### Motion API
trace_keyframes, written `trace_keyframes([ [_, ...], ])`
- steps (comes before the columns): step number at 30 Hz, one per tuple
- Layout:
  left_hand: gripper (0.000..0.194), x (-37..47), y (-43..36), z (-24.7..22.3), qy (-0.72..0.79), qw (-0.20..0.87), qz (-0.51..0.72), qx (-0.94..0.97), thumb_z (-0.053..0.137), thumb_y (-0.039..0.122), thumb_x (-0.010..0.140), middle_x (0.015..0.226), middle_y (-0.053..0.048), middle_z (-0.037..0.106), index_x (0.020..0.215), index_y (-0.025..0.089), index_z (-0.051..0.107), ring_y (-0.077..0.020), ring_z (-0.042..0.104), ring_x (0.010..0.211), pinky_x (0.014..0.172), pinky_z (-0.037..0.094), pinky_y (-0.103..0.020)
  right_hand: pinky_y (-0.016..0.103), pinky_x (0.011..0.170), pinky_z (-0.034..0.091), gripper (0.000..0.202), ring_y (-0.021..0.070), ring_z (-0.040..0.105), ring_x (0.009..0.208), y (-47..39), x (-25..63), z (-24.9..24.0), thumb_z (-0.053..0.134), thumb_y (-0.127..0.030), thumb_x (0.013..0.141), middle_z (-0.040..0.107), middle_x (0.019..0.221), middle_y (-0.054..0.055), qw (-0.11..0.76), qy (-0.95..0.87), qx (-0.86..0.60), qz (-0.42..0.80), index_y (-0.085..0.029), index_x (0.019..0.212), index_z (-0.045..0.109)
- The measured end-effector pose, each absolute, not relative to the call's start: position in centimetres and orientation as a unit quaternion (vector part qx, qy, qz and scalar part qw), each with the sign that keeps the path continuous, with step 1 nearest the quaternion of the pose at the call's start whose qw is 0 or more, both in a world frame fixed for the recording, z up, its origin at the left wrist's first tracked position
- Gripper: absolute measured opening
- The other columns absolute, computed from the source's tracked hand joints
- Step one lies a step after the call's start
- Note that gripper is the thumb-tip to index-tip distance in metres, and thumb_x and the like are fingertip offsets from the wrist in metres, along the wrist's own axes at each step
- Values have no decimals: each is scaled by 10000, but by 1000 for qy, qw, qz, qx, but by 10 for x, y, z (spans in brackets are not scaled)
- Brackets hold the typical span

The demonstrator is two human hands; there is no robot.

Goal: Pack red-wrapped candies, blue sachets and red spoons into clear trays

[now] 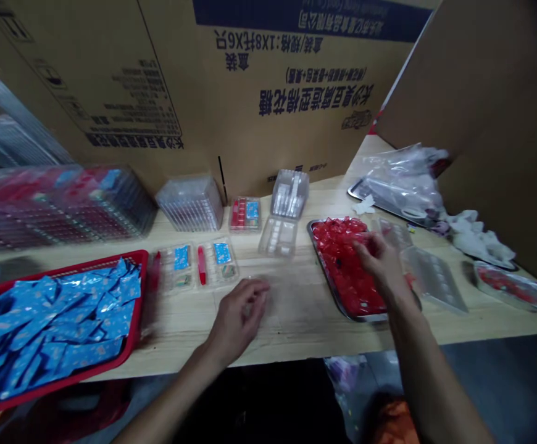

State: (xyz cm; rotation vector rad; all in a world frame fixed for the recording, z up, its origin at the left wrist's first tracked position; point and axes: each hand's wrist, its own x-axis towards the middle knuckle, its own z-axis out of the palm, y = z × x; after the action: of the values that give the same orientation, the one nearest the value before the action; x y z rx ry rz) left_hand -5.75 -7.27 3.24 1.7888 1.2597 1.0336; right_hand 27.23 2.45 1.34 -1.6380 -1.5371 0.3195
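Observation:
My right hand (379, 262) reaches over a metal tray (336, 295) heaped with small red pieces (337, 246). Its thumb and fingers come together at the heap; what they pinch is blurred. Above the table's middle, my left hand (244, 313) has its fingers curled in. A faint, smeared clear plastic shape is just right of it, and whether the fingers grip it is unclear. Behind stand an open clear plastic box (280, 234) and a filled closed box (245, 214). Two clear trays, one a filled tray (222, 260), hold blue packets and red sticks.
A red basket (139, 290) of blue packets (65, 327) stands at left. Stacked filled boxes (65, 203) and nested clear boxes (192, 202) line the back, before a large cardboard sheet (250, 135). Clear lids (432, 277) and plastic bags (402, 179) lie at right.

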Motion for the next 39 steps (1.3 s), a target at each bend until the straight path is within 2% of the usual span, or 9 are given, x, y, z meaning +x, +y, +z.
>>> trace_keyframes([
  [4,368,-5,-17,30,485,570,474,465,710,416,825,930,-80,713,1080,155,667,-158,666,732,638,533,-262,322,770,512,245,211,665,844,12,176,22,512,-293,850,721,949,98,408,-704,-537,224,-168,1025,630],
  [8,344,7,7,19,459,590,541,386,788,393,736,873,-64,726,951,133,721,-147,655,759,694,516,-244,327,805,511,269,215,661,894,2,124,16,486,-150,817,710,986,104,391,-743,-500,211,-180,1055,608],
  [12,236,-11,3,16,463,624,551,304,695,352,844,849,-61,727,930,134,724,-126,651,690,665,531,-240,371,867,509,256,220,658,935,6,117,5,498,-178,820,711,1012,91,419,-728,-471,269,-190,1043,622],
  [15,136,-24,-1,20,457,655,562,216,604,210,907,820,-73,712,870,114,692,-127,670,704,710,573,-254,326,715,526,179,187,637,768,10,115,-3,567,-270,816,697,870,45,452,-645,-470,398,-189,951,651],
  [18,174,-34,-2,28,427,714,537,141,529,50,883,816,-115,700,783,74,669,-147,698,782,825,593,-272,234,511,455,240,132,573,596,13,114,-8,692,-360,751,652,722,-8,501,-451,-427,602,-183,908,652],
  [23,239,-43,-6,35,426,739,512,102,479,-82,791,756,-104,694,795,55,675,-139,698,725,785,613,-255,234,527,496,323,170,669,712,11,123,-6,786,-327,638,730,854,52,469,-273,-355,761,-191,891,639],
  [29,136,-41,-11,26,446,721,517,116,586,-29,828,755,-83,709,848,61,687,-119,691,638,608,597,-182,175,402,392,329,78,504,505,-4,106,9,764,-378,705,611,677,-42,447,-415,-367,703,-189,936,627],
  [33,59,-43,-16,23,440,719,520,140,650,12,837,751,-73,707,818,55,685,-94,673,596,585,586,-158,167,337,281,294,53,366,403,-9,92,13,680,-435,751,487,553,-92,441,-487,-428,621,-191,863,560],
  [39,96,-59,-23,29,446,725,502,152,674,-23,801,699,-55,694,764,65,669,-105,691,609,619,598,-162,168,347,186,329,46,275,379,-9,86,18,623,-483,760,390,502,-113,403,-513,-439,617,-190,905,584],
])
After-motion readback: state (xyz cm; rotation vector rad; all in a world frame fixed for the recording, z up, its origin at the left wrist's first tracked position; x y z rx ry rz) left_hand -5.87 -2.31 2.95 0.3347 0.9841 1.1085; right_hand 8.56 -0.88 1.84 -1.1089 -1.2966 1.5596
